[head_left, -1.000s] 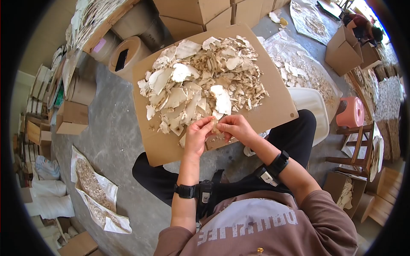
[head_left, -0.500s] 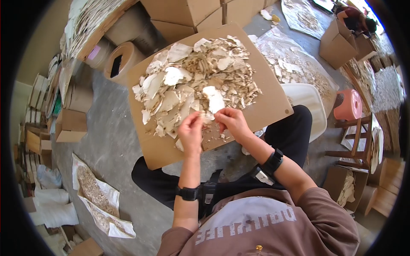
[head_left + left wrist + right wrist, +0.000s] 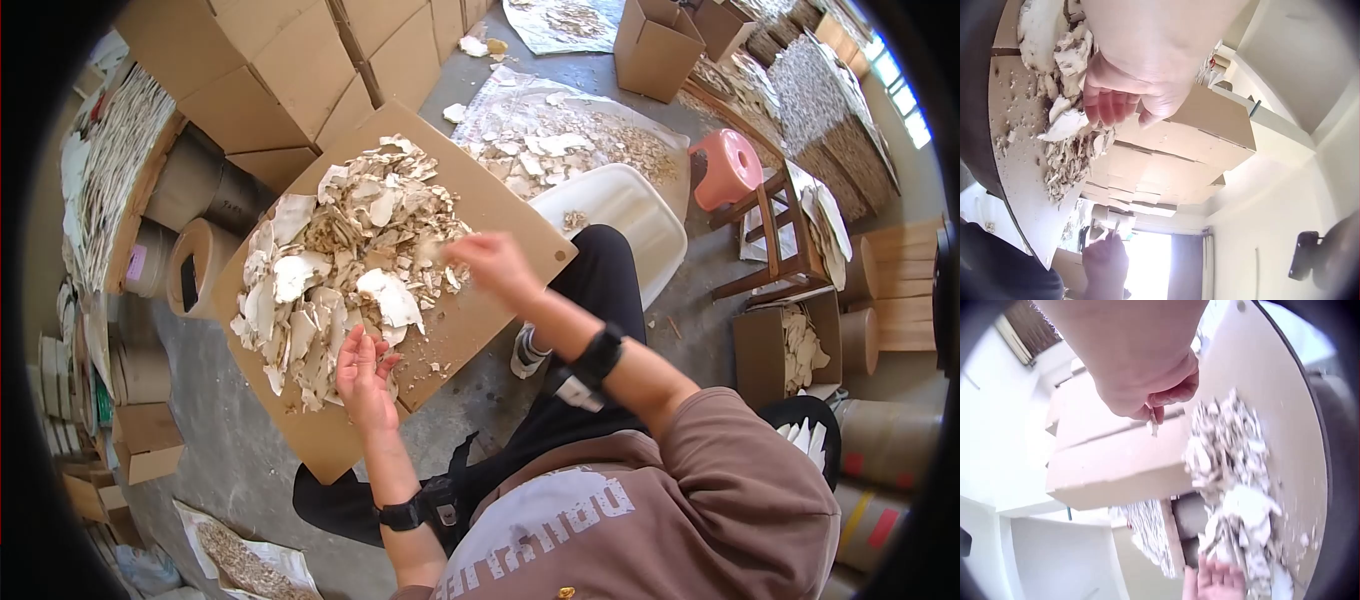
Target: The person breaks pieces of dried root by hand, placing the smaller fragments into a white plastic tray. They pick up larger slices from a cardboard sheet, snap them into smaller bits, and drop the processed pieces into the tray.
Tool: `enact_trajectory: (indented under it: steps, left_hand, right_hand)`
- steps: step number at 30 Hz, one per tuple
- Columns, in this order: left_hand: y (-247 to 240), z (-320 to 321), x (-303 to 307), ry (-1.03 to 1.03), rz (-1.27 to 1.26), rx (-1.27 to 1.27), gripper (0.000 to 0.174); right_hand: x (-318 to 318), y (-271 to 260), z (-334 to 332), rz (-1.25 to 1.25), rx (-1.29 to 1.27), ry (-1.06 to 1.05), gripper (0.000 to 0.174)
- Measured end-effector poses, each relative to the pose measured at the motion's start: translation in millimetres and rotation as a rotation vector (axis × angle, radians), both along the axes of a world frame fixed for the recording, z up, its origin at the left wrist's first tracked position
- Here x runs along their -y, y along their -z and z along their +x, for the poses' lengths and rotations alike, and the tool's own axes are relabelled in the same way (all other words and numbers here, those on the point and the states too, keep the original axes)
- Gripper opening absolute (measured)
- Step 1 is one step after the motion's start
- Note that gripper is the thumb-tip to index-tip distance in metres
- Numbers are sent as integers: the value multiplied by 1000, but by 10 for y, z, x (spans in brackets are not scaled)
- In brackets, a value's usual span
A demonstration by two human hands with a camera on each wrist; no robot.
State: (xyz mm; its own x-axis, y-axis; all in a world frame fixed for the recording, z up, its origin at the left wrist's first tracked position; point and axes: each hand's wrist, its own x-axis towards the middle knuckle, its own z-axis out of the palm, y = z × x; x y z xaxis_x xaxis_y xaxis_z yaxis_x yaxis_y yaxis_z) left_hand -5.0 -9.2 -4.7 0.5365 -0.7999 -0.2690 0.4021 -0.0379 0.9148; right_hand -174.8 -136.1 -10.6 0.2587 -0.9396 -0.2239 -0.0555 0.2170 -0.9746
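Observation:
A cardboard sheet [image 3: 505,215] across the person's lap bears a heap of pale, brittle flakes [image 3: 320,235], broad ones at the left and smaller bits toward the right. Among them lies a large white flake [image 3: 390,298]. By the heap's near side is the left hand [image 3: 367,385], its fingers loosely bent and nothing seen in them; the right wrist view shows its palm [image 3: 1217,584]. The right hand [image 3: 497,268], blurred, is raised over the right side of the heap. Its fingertips pinch a small whitish flake [image 3: 1152,427], seen in the right wrist view.
A white plastic tub [image 3: 650,225] stands right of the sheet, near a pink stool [image 3: 725,168] and a wooden chair [image 3: 770,235]. Tall cardboard boxes [image 3: 250,80] stand beyond the sheet. A round drum [image 3: 205,250] with a phone [image 3: 189,282] on top is at the left.
The hands, close together at the near side of the heap before, are now apart. The right hand has swung away over the small bits, and the head view has turned to the right.

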Motion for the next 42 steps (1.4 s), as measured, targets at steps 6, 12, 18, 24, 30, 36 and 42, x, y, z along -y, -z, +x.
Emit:
enact_trajectory:
  steps: [6, 12, 18, 24, 30, 36, 42]
  left_hand:
    - [133, 134, -115, 62, 5, -34, 21]
    - [254, 100, -176, 62, 71, -27, 18]
    - [240, 115, -185, 72, 87, -10, 16]
    - [230, -8, -140, 131, 95, 19, 15]
    - [115, -38, -128, 149, 79, 76, 14]
    - [221, -25, -171, 133, 89, 68, 14]
    - [159, -4, -188, 147, 67, 61, 15]
  right_hand:
    - [619, 188, -1407, 89, 48, 441, 17]
    - [575, 331, -2109, 220, 249, 572, 12]
    - [573, 573, -2326, 391, 48, 537, 12]
    - [1513, 448, -2173, 239, 306, 508, 14]
    - [2248, -15, -1955, 137, 161, 551, 12]
    - [2097, 308, -1966, 293, 151, 321, 12]
    - [2204, 270, -2126, 216, 323, 435, 21]
